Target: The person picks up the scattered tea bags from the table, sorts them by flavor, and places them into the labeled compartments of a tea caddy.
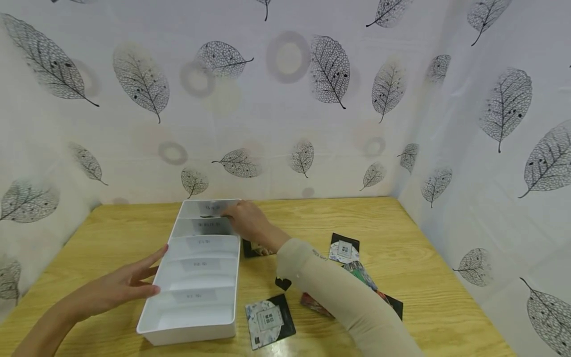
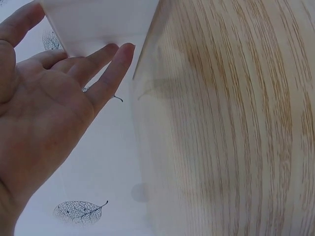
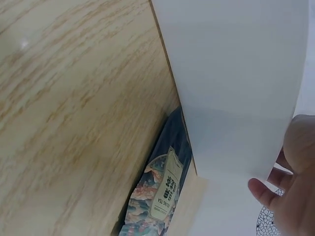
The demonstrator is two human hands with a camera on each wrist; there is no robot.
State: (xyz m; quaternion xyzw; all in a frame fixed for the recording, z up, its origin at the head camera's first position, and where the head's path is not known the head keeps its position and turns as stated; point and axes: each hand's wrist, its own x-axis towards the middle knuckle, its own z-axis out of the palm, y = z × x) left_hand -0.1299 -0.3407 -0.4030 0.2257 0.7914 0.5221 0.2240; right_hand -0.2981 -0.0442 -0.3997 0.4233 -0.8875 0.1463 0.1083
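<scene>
White five-compartment tray (image 1: 192, 333) stands left on wood-grain table (image 1: 116, 233). Left hand (image 1: 117, 285): fingers apart, touching tray's left side. Right hand (image 1: 251, 221): at far compartment (image 1: 193, 210); cannot tell whether pinching. Tea sachets (image 1: 269, 320) lie right.

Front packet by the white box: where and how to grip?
Probably pinch the front packet by its near edge, from the person's side: it lies flat, with the white box to its left and a red packet to its right.
</scene>
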